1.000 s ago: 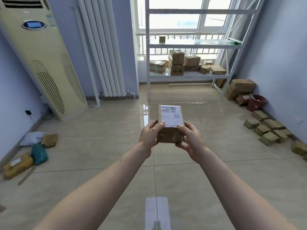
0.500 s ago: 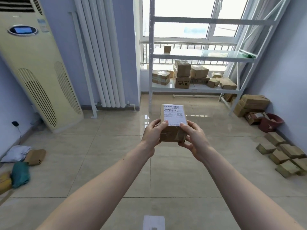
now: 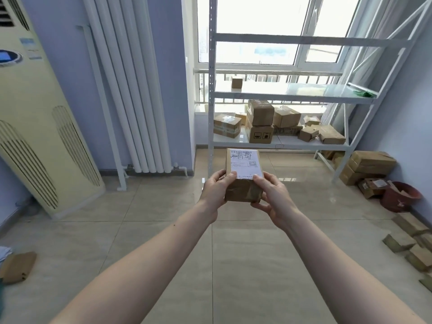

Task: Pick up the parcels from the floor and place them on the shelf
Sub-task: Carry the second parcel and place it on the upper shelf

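Gripping 1 parcel at center frame, the left hand and right hand curl fingers around its sides; the shelf at upper center holds about 8 boxes.

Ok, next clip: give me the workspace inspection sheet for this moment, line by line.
Surface: tiled floor, glossy, parcels along both side walls.
Job's things: labelled parcel held in the air, label up; shelf ahead, lower board crowded with boxes, one small box on the board above.
Clutter: stacked boxes and red bucket by the right wall; small flat parcels further along it.
Hands: left hand and right hand grip the parcel's near end.
Cables: nothing seen.
Surroundings: standing air conditioner, radiator, window.
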The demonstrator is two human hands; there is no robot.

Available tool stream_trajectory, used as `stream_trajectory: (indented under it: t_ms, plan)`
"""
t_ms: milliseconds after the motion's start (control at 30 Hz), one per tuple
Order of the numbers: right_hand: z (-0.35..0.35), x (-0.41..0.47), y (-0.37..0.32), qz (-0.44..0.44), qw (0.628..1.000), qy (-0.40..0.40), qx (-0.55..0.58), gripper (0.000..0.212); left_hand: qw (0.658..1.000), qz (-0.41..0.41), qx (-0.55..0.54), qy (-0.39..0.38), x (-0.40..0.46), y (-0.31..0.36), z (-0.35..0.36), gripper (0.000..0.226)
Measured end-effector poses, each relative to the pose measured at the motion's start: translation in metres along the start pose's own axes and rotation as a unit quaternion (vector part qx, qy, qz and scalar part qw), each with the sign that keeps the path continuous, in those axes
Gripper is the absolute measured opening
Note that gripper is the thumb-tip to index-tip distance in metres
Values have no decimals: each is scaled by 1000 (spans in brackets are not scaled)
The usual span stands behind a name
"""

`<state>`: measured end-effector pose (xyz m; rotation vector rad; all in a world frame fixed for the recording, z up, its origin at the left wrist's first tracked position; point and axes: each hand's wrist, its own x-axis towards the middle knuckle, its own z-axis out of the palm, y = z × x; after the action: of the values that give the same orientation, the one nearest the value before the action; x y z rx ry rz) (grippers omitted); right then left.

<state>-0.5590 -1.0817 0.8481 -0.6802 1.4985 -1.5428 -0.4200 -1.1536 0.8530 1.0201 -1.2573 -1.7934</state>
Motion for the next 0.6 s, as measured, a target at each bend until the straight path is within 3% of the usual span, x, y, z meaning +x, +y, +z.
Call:
stream_trajectory:
  t_ms: [133, 600]
  plan:
    - [19, 65, -17, -11, 1000, 4, 6, 46, 1000, 9, 10, -21, 65, 28, -4, 34]
    - [21, 312, -82, -41, 999, -4, -23, 49, 998, 43, 12, -50, 302, 88, 25, 26]
